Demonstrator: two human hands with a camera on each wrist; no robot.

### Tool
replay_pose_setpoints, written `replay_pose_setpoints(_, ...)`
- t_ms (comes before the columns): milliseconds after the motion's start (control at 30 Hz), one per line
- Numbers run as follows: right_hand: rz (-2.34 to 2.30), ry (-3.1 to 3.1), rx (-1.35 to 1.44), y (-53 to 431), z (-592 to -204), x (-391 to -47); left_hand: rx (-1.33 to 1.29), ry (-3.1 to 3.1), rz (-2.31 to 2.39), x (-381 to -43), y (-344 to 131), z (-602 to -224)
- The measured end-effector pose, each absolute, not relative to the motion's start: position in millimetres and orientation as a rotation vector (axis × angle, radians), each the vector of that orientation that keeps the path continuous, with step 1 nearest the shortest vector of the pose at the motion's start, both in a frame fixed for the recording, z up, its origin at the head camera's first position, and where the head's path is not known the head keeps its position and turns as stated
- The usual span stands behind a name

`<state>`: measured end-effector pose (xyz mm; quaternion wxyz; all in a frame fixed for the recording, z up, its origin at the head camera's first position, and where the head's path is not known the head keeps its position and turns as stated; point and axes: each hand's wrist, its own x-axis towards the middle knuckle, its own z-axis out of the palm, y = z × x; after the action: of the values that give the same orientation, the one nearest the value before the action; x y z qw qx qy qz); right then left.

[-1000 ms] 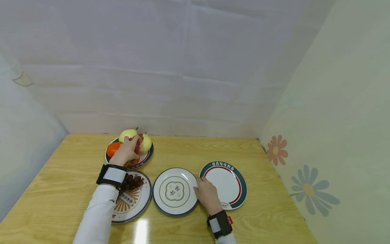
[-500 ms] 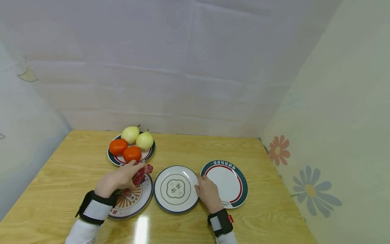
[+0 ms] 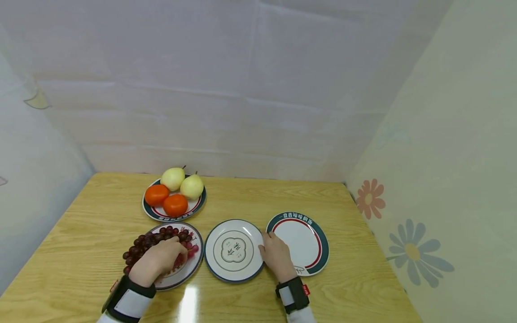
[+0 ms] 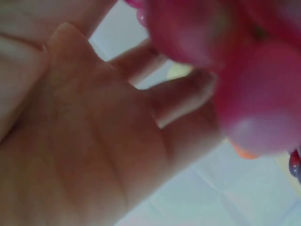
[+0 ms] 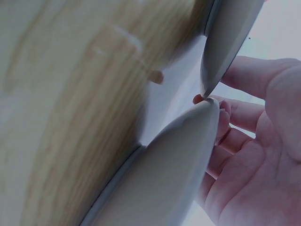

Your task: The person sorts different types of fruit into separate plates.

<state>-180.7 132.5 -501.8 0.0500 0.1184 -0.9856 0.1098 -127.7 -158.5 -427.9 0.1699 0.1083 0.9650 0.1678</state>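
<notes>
My left hand (image 3: 161, 260) grips a bunch of pink grapes (image 3: 190, 246) low over the left plate (image 3: 183, 271). The pink grapes (image 4: 263, 94) fill the upper right of the left wrist view. Dark red grapes (image 3: 145, 243) lie on that plate and hang past its left rim, partly hidden by the hand. My right hand (image 3: 277, 257) pinches the right rim of the white middle plate (image 3: 233, 251), thumb over it and a fingertip (image 5: 198, 99) showing in the gap between rims. The green-rimmed right plate (image 3: 299, 246) stands close beside these fingers.
A green-rimmed plate (image 3: 194, 210) at the back left bears two yellow pears (image 3: 173, 179) and two orange-red persimmons (image 3: 175, 205). The left and middle plates stand nearly rim to rim on the wooden table (image 3: 355, 278). White cloth walls (image 3: 242, 125) enclose the back and sides.
My left hand has come forward from the back-left plate to the left plate with the pink grapes. Both persimmons and the dark grapes show more fully now. My right hand has stayed put.
</notes>
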Motion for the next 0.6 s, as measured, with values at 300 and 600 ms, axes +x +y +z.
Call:
replay_pose_setpoints(300, 0.323, -3.006, 0.352, 131.8, -502.9, -181.8, 0.275, 2.903, 0.358, -119.8, -154.4, -435.0)
replay_pose_setpoints(600, 0.327, -2.993, 0.365, 132.5, -502.8, -181.9, 0.269, 3.34, 0.304, -109.1, -135.2, -434.7)
